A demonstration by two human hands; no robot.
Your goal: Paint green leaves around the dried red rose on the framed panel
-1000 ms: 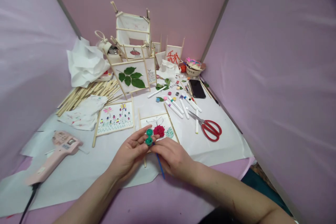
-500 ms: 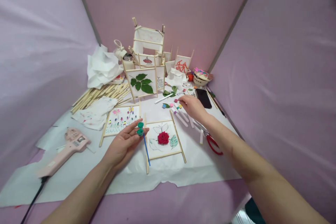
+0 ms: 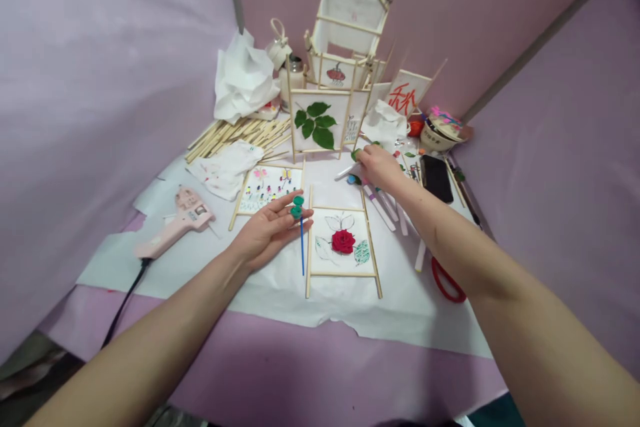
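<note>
My left hand (image 3: 273,230) holds a small paint pot (image 3: 296,211) of green paint, its lid flipped up. A thin blue stick (image 3: 303,250), like a brush handle, points down from the same fingers. Just right of it lies a stick-framed picture (image 3: 330,263) with a red rose (image 3: 343,241) and drawn leaves, one coloured green. My right hand (image 3: 377,163) reaches over the back of the table, its fingers pinched together beside a green leaf (image 3: 355,155) and a white pen (image 3: 345,173). What those fingertips hold, if anything, is hidden. White markers (image 3: 380,208) lie below that hand.
A pink glue gun (image 3: 180,223) rests at left, near bamboo sticks (image 3: 235,137) and crumpled cloth (image 3: 227,167). Framed panels, one with a green leaf spray (image 3: 317,125), stand behind. At right are a phone (image 3: 436,179), red-handled scissors (image 3: 447,281) and a bowl (image 3: 437,137).
The camera view has shifted. My right hand has moved left and farther back, from the small coloured pots towards the leaf and white pen. My left hand still holds the green paint pot.
</note>
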